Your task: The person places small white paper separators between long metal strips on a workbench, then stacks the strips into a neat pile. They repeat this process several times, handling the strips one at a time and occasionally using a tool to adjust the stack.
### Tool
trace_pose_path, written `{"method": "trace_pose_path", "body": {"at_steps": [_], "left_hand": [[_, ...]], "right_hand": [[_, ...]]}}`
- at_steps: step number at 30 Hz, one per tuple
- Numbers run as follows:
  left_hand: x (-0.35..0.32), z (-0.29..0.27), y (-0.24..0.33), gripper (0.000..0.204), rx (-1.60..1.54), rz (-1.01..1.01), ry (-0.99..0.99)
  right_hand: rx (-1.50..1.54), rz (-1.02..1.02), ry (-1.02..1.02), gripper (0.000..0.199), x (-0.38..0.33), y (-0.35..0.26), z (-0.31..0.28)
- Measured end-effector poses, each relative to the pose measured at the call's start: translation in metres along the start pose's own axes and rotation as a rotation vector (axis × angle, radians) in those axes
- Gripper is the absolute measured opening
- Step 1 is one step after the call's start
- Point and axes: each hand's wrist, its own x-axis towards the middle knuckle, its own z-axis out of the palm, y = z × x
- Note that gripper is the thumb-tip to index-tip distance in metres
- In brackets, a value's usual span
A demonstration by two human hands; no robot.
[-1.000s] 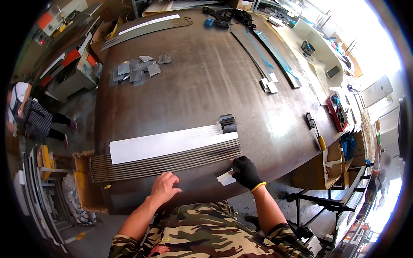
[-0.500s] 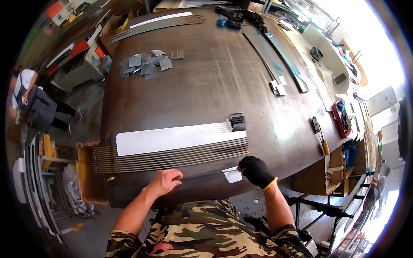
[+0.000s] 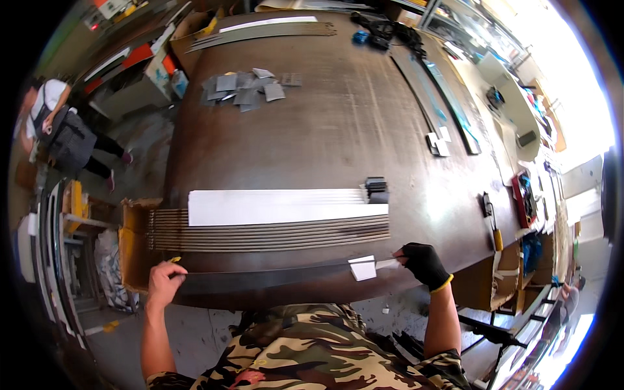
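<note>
A long, thin dark strip [image 3: 273, 278] stretches along the table's near edge between my hands. At its left end my bare left hand [image 3: 167, 283] is closed, thumb and fingers pinched on it. My right hand [image 3: 426, 266], in a black fingerless glove with a yellow cuff, pinches a pale, shiny end to the right of the strip; whether that end is part of the strip is hard to tell. A white folded piece [image 3: 363, 268] sits on the strip near its right end. Just beyond lie several thin brown rods [image 3: 292, 238], partly under a white sheet [image 3: 260, 207].
Small dark blocks [image 3: 376, 190] stand by the sheet's right end. Grey square plates [image 3: 244, 90] lie farther back, with long strips [image 3: 448, 107] at the right. A yellow-handled tool [image 3: 497, 237] rests near the right edge. Cardboard boxes flank the table; a person [image 3: 68, 133] stands left.
My left hand has moved left along the strip to its far left end. My right hand has shifted right, away from the white piece. The view has also shifted slightly.
</note>
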Motion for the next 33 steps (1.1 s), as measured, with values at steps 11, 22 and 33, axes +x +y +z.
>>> {"method": "trace_pose_path", "body": {"at_steps": [11,22,33], "left_hand": [[0.059,0.019,0.015,0.016,-1.090,-0.164,0.518],[0.086,0.048,0.026,0.038,-1.272,-0.131,0.355],[0.100,0.085,0.033,0.031,-1.201,-0.350,0.497]], "right_hand": [[0.598,0.214,0.478,0.023,0.073,-0.027,0.009],[0.888,0.284,0.586,0.043,0.109,0.009,0.013],[0.816,0.522,0.839,0.010,0.121,0.090,0.055]]}}
